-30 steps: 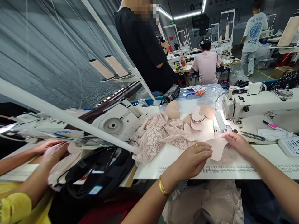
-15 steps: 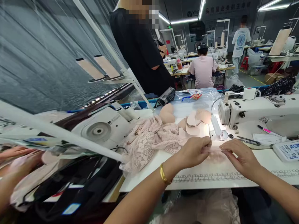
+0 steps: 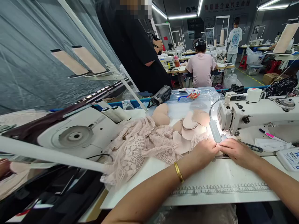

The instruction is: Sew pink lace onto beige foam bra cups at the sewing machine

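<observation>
My left hand (image 3: pixel 206 153), with a gold bangle above its wrist, is closed on a piece of beige lace fabric (image 3: pixel 198 140) just in front of the sewing machine (image 3: pixel 245 113) head. Close beside it, my right hand (image 3: pixel 237 151) pinches the same work at the needle area. The fingers hide most of what lies between them. A small lit lamp (image 3: pixel 215 130) hangs right above the fingertips. To the left lie a heap of beige lace (image 3: pixel 133 152) and several smooth beige cup pieces (image 3: pixel 190 120), some stacked.
Tweezers (image 3: pixel 253 147), a pink-banded pen (image 3: pixel 268 134), white cloth and a plastic box (image 3: pixel 289 158) lie right of my hands. A printed ruler (image 3: pixel 219 189) runs along the table's front edge. Behind the table, a person in black (image 3: pixel 133 49) stands; others are farther back.
Both hands have moved forward and closer together, up to the needle area. The sheer fabric stretched between them before is now mostly hidden under the fingers. The view has shifted slightly.
</observation>
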`<state>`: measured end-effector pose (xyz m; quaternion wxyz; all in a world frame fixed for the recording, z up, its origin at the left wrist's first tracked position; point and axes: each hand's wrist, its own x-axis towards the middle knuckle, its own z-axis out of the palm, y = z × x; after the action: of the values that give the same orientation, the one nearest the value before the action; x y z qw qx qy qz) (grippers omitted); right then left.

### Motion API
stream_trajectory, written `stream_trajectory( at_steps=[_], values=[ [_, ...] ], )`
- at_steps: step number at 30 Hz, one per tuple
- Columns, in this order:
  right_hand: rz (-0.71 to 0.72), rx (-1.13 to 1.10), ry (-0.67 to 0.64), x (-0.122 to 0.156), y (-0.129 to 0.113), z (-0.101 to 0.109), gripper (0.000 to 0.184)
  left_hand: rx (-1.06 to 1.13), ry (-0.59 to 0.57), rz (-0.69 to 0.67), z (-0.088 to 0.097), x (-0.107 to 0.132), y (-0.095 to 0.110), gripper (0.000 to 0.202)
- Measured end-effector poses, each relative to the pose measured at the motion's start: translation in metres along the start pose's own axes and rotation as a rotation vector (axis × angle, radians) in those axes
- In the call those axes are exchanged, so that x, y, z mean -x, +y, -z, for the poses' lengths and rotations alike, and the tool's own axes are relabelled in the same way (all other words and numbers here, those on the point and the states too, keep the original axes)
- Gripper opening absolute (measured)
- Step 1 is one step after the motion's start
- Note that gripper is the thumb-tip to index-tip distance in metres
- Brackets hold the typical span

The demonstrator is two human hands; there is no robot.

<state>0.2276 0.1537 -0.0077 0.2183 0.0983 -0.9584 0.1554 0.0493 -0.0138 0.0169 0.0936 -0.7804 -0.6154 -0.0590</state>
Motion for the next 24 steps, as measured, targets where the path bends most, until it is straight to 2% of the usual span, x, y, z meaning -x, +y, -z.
stream_trajectory(
  at_steps=[4,12,24],
  values=[
    [-0.053,0.131,-0.079,0.006,0.000,0.004,0.038,0.012,0.118,0.027,-0.010,0.007,0.000,0.020],
    [-0.032,0.146,-0.100,0.008,-0.002,0.008,0.035,0.039,0.160,0.030,-0.013,0.007,-0.001,0.022],
    [-0.086,0.156,-0.120,0.007,-0.004,0.008,0.038,0.057,0.245,0.069,-0.021,0.008,-0.002,0.023]
  ],
)
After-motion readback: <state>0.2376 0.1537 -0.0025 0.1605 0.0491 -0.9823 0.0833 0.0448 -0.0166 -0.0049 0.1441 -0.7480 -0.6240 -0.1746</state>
